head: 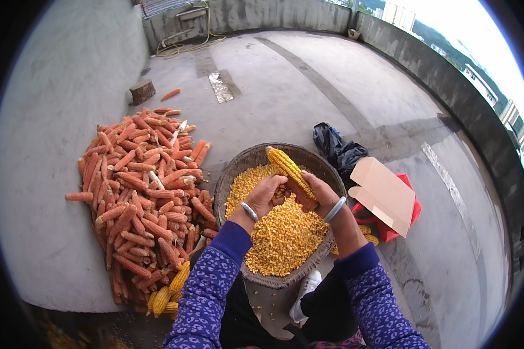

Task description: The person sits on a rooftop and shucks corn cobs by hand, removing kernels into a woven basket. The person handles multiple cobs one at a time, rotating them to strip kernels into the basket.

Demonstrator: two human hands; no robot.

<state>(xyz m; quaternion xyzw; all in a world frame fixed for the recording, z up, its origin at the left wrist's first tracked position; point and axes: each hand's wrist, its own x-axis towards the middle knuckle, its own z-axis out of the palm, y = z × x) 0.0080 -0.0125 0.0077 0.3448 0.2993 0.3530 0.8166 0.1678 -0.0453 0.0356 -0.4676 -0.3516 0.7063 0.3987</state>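
A partly stripped ear of yellow corn (288,163) is tilted over a woven basket (262,280). My right hand (322,194) grips its lower end from the right. Reddish bare cob (299,192) shows beneath the yellow rows; I cannot tell if this is the same ear or a second cob. My left hand (264,196) presses its thumb against the ear's left side, its fingers curled around a few loose kernels. Beneath both hands, loose corn kernels (288,244) are heaped in the basket.
To the left lies a large pile of bare red cobs (144,196), with several unshelled ears (168,292) at its near end. On the right are a black plastic bag (336,148), flattened cardboard (382,192), a red bag (415,209) and more ears (369,235). A wood block (143,91) stands beyond.
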